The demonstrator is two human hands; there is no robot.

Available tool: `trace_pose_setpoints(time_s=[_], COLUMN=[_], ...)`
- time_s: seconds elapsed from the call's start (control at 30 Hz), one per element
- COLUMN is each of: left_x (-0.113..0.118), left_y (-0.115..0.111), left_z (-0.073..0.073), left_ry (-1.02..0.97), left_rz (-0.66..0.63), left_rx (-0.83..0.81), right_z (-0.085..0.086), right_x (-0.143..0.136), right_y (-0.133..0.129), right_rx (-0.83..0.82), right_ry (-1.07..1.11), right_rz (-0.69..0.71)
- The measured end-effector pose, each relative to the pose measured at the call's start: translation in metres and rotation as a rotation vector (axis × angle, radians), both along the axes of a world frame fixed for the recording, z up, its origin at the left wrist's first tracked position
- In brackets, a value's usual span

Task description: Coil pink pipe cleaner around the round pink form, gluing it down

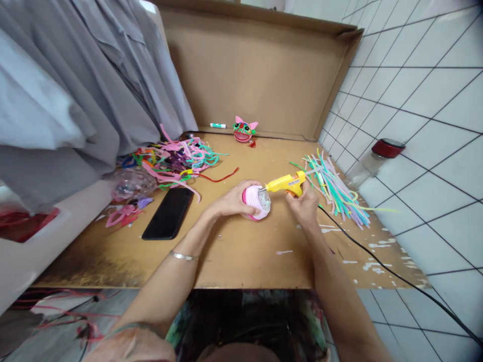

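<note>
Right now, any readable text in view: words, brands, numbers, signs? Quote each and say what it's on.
None readable.
Yellow glue gun: small label on its side, too small and blurred.
White-and-green tube at the back: marks on its green band, too small.
Black phone: dark screen, no text visible.

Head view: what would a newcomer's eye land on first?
Probably the bright yellow glue gun in the right hand, its nozzle at the pink-wrapped piece in the left hand. Next, the colourful cat-like face at the table's back edge, then the tangled multicoloured pipe cleaners at left.
</note>
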State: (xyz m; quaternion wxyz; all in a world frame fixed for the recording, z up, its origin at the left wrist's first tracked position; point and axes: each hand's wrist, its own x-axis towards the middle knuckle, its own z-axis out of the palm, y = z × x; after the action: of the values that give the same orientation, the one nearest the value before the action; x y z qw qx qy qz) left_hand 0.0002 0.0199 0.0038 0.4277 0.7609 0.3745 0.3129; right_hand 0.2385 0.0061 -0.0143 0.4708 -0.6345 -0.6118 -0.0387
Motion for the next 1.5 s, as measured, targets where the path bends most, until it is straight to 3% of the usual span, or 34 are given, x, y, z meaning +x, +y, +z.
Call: trace_pose_setpoints(time_s=[0.47, 0.6, 0.97, 1.5], left_x=[0.0014, 0.0022, 0.0011, 0.0014], left_y=[-0.0034, -0.0049, -0.0046, -0.0048], left_z=[0.0050, 0.0068, 0.0061, 0.0065], left_ry=[-0.056, -0.067, -0.053, -0.054], left_rz=[0.019, 0.015, 0.023, 0.005], left_rx=[-0.066, -0.092, -0.055, -0.074], right_z=[0.0041, 0.0047, 0.0029, 0.0059], right_x=[-0.0015, -0.0020, -0.0016, -0.0052], right_y=[-0.0021, -0.0023, -0.0016, -0.0022], right_rx=[-0.020, -0.034, 0.032, -0.084], right_ry=[0.046, 0.066, 0.052, 0.085], right_rz=[-0.008, 0.044, 0.019, 0.010])
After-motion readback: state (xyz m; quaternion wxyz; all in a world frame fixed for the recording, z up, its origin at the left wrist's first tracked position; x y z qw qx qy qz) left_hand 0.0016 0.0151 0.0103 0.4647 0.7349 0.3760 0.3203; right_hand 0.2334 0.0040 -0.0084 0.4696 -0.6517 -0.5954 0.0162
